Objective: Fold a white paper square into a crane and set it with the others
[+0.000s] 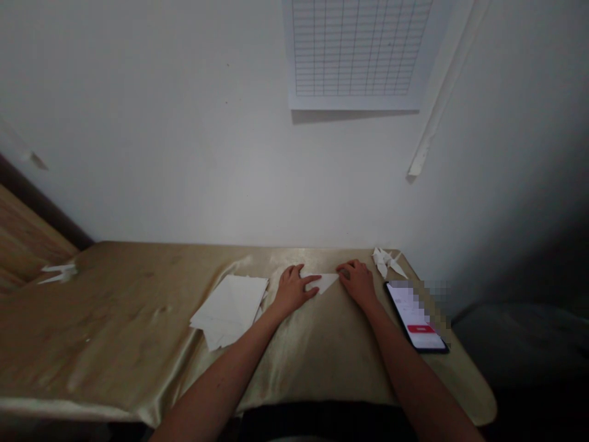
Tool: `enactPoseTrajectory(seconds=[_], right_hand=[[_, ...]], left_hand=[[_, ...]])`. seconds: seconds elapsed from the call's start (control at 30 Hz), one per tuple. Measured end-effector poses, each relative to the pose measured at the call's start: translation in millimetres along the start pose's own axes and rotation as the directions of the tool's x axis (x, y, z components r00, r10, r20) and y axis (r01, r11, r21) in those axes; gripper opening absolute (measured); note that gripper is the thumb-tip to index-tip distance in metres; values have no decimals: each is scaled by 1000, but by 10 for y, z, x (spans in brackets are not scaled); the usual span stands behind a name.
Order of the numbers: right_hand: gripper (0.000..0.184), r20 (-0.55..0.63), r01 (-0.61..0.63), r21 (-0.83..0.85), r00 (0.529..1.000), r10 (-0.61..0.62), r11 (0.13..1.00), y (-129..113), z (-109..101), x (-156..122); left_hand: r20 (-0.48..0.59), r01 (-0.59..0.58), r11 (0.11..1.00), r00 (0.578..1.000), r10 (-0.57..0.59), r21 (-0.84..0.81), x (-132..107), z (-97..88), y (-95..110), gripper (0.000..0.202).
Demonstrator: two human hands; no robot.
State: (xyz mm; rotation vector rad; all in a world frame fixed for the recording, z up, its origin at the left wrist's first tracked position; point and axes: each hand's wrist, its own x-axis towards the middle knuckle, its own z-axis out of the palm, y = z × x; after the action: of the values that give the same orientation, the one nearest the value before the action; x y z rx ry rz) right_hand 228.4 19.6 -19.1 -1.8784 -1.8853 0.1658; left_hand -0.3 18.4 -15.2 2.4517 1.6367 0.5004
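Note:
A small white sheet of paper (328, 282), folded into a triangle, lies on the cloth-covered table between my hands. My left hand (294, 290) rests over its left part, fingers apart, with the fingertips on the paper. At the paper's right corner, my right hand (359, 279) has its fingers curled together, closed on the tip. The folded paper's left end is partly hidden under my left fingers. Left of that hand sits a loose stack of white paper sheets (232, 307).
A phone (416, 319) with a lit screen lies right of my right forearm. Folded paper figures (386, 262) sit behind it, and another white paper piece (57, 272) is at the far left. The wall, with a printed grid sheet (354, 55), borders the gold tablecloth (138, 307).

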Motion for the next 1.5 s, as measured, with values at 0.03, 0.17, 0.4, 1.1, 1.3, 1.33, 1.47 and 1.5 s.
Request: enactPoseTrajectory(seconds=[0.03,0.17,0.4,1.1,1.3,1.33,1.47,1.5], right_hand=[[26,6,-1,0,1000,1,1000,5,0,4],[26,26,-9,2,1000,8,1000,20,9,16],[34,67,7,-7,998,-7,1000,-13,6,-8],[73,156,45,-37,987,-39,998,-264,56,-195],[77,139,59,-38,989,-53,998,-237,85,-206],[76,132,59,-36,990,-54,998,-232,90,-205],[74,108,67,-25,992,-64,997,-205,102,-190],[72,105,71,-21,992,-68,997,-197,104,-186]], left_hand=[[3,3,1000,1000,-3,0,-1,-4,4,40],[10,7,1000,1000,-7,-1,-4,-15,15,40],[13,3,1000,1000,-3,-3,-3,-8,5,41],[-2,-3,1000,1000,3,-15,-9,-20,20,41],[1,3,1000,1000,-3,-11,-8,0,-4,41],[2,0,1000,1000,0,-9,-6,2,-7,41],[-8,-17,1000,1000,17,1,-1,13,-19,41],[-12,-19,1000,1000,19,2,1,17,-22,41]])
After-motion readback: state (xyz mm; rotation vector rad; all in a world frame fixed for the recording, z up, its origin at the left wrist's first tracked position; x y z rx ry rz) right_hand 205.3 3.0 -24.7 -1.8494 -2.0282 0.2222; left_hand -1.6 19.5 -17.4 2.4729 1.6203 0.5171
